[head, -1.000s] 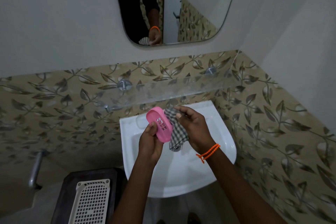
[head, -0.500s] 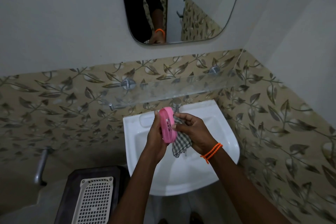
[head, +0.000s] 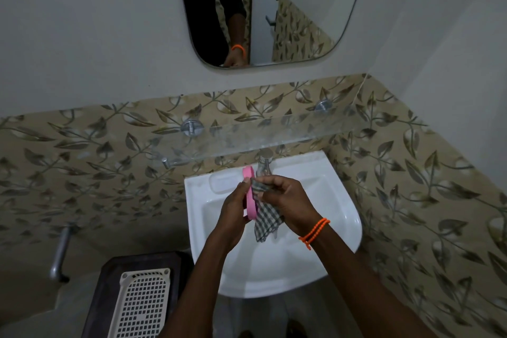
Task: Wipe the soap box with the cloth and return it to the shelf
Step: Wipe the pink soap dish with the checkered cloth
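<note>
**K:** Left hand [head: 233, 214] status? Where's the soap box?

**R:** Left hand clamped on the soap box [head: 250, 195], fingers wrapped along its left side. Box stands on edge, seen edge-on, long axis running away from the wrist. Held over the sink [head: 340, 200].

**K:** Look of it?

**R:** Pink, smooth moulded plastic, oval with rounded ends. Only the thin rim shows at this angle; can't make out the inner face.

**K:** Right hand?

**R:** Right hand [head: 290, 203] closed on the cloth [head: 266, 221], just right of the left hand. Fingertips bunch the top of the cloth against the box's right face. Rest hangs loose below the right palm, ending in a point.

**K:** Cloth material?

**R:** Thin woven fabric, small dark-and-white check, creased. Orange beaded band [head: 314, 232] on the right wrist.

**K:** Shelf?

**R:** Beyond both hands, above them. Clear glass shelf [head: 247, 137], flat slab, slightly cloudy, on round metal mounts. Metal tap [head: 264, 166] just past the fingertips, under the shelf. Sink is glossy white ceramic with a rounded front. Wall tile behind has a beige leaf print.
</note>
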